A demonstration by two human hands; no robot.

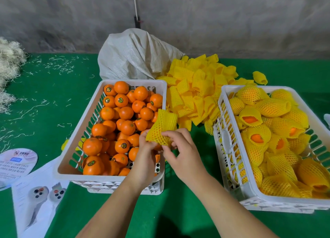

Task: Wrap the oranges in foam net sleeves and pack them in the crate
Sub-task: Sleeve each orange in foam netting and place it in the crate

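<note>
Head view, looking down at a green bench: I am watching two bare hands working just above the near right corner of the left crate. My left hand is curling its grip around an orange that is mostly hidden inside a yellow foam net sleeve. My right hand is pinching the sleeve's lower edge between thumb and fingers, while the empty upper end is sticking up loosely. To do this step well, I judge the sleeve should be drawn evenly down until the fruit is sitting centred, with spare net at both ends.

The left crate is holding bare oranges, many bearing stickers. The right crate is holding sleeved oranges, heaped near its rim. Between the crates, a pile of empty sleeves is spilling beside a white sack.
</note>
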